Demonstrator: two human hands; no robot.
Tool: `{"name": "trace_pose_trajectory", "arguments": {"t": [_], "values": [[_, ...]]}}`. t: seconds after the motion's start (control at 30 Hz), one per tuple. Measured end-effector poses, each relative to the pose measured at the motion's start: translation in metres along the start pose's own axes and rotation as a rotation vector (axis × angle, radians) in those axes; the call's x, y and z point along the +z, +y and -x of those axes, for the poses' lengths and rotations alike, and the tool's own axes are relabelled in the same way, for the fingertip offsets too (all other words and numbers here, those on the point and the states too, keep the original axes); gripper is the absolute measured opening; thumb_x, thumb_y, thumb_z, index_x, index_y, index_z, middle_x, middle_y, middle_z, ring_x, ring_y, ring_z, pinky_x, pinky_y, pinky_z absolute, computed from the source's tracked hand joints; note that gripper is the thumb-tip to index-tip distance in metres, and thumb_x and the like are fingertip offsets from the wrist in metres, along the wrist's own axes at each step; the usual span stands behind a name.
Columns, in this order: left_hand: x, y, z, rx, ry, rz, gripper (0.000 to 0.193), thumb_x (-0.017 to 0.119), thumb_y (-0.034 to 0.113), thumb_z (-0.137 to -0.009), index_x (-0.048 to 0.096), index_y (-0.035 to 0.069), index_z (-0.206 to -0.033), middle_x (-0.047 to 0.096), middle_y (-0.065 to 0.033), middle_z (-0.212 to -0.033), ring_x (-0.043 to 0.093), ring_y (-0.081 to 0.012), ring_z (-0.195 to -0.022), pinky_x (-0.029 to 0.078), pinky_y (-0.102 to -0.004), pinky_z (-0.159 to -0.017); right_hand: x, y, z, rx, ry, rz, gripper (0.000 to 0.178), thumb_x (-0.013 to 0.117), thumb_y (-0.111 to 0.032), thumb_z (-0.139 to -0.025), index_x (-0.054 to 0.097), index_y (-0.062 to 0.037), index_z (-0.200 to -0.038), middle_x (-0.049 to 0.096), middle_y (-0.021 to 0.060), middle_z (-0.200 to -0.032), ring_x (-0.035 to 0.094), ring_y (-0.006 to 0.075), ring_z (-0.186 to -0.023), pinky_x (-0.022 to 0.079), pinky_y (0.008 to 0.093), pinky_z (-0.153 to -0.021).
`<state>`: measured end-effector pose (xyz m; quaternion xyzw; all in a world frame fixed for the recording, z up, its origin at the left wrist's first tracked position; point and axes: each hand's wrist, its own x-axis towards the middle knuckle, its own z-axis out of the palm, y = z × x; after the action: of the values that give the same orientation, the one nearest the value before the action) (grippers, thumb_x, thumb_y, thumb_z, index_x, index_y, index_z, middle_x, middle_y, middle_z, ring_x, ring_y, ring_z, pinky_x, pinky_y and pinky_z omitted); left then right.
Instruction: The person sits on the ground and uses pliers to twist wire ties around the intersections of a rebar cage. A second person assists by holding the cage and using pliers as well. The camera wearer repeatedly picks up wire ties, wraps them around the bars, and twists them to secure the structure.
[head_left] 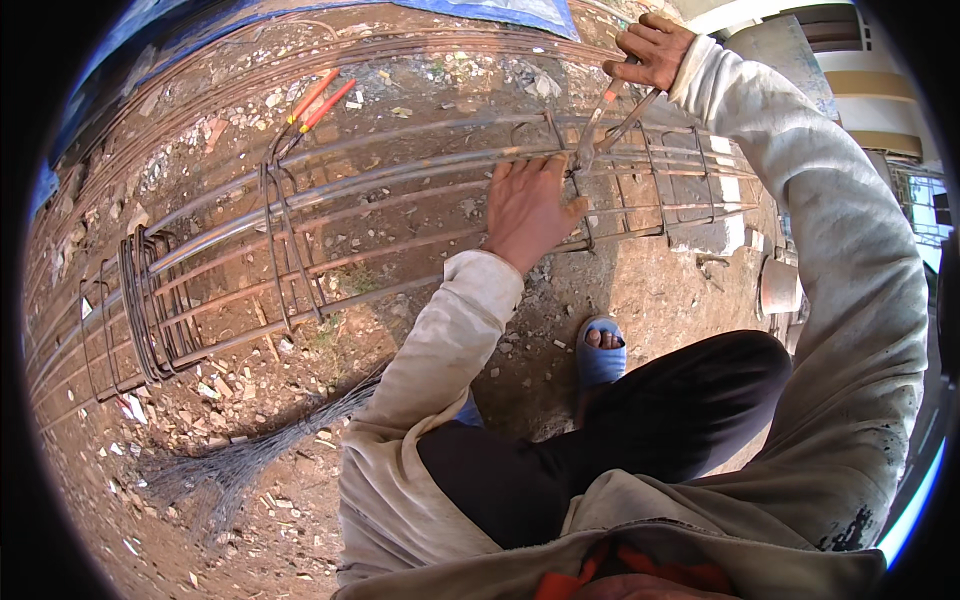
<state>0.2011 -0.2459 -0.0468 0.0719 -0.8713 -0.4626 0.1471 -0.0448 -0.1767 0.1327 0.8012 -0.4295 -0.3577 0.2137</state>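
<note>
A long cage of steel rebar [380,185] with square stirrups [285,235] stretches across in front of me. My left hand [530,205] lies over its upper bars, the fingers bent over a bar and the thumb out to the side. At the upper right my right hand [655,52] is closed around the handles of tying pincers [598,125]. Their jaws point down at a stirrup joint just right of my left fingers; whether they grip wire there is too small to tell. A second tool with red-orange handles [322,108] rests at the cage's far side.
Several stirrups [150,300] are bunched at the cage's left end. A bundle of thin tie wire [245,460] lies on the rubble-strewn dirt nearby. Loose long bars [400,48] and a blue tarp [500,12] are behind. A bucket [780,288] stands to the right.
</note>
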Motion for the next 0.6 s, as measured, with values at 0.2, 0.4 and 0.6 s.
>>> {"name": "trace_pose_trajectory", "arguments": {"t": [0.2, 0.4, 0.6], "values": [[0.004, -0.007, 0.002, 0.039, 0.090, -0.034, 0.062, 0.075, 0.038, -0.075, 0.059, 0.004, -0.124, 0.064, -0.0174, -0.118, 0.058, -0.0330, -0.114, 0.032, -0.0481, -0.107, -0.094, -0.067, 0.021, 0.458, -0.347, -0.239, 0.042, 0.072, -0.034, -0.078, 0.064, -0.0161, -0.115, 0.062, 0.0088, -0.088, 0.064, 0.0280, -0.083, 0.051, 0.0420, -0.081], [0.006, -0.007, 0.002, 0.110, 0.046, -0.092, 0.075, 0.072, 0.047, -0.075, 0.053, 0.001, -0.131, 0.062, -0.0190, -0.122, 0.054, -0.0338, -0.118, 0.029, -0.0474, -0.109, -0.120, -0.048, -0.004, 0.444, -1.158, -0.786, 0.048, 0.074, -0.038, -0.078, 0.059, -0.0119, -0.116, 0.066, 0.0147, -0.092, 0.065, 0.0365, -0.091, 0.051, 0.0466, -0.082], [-0.005, -0.010, 0.009, 0.135, -0.030, -0.148, 0.098, 0.072, 0.062, -0.068, 0.046, -0.003, -0.136, 0.057, -0.0220, -0.127, 0.050, -0.0344, -0.122, 0.027, -0.0465, -0.109, -0.072, -0.052, 0.028, 0.107, -0.287, -0.200, 0.058, 0.067, -0.052, -0.081, 0.055, -0.0200, -0.127, 0.061, 0.0069, -0.093, 0.062, 0.0250, -0.082, 0.050, 0.0419, -0.078]]}}
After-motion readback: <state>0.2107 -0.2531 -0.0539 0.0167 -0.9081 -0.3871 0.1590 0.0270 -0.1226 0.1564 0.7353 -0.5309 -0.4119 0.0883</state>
